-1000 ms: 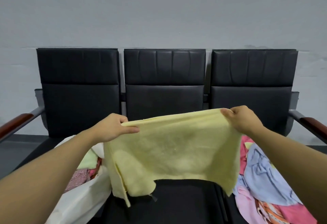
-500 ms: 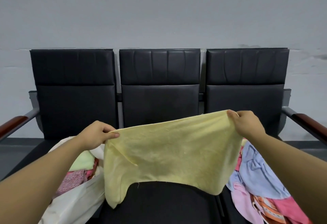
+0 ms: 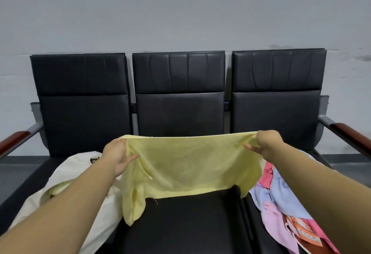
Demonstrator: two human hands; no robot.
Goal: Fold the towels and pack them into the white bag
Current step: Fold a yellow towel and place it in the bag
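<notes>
Centrally, a black three-seat bench (image 3: 178,111) stands against the wall. On its left seat lies the white bag (image 3: 66,175); loose towels (image 3: 281,197) pile on the right. Above the middle seat hangs a yellow towel (image 3: 186,165), top corners pinched by the left hand (image 3: 118,155) and right hand (image 3: 265,145).

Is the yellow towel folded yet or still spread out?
Spread out: the yellow towel hangs as a single sheet stretched between the left hand and right hand, each pinching a top corner.

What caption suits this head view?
Both hands, left and right, stretch a yellow towel above the middle seat.
</notes>
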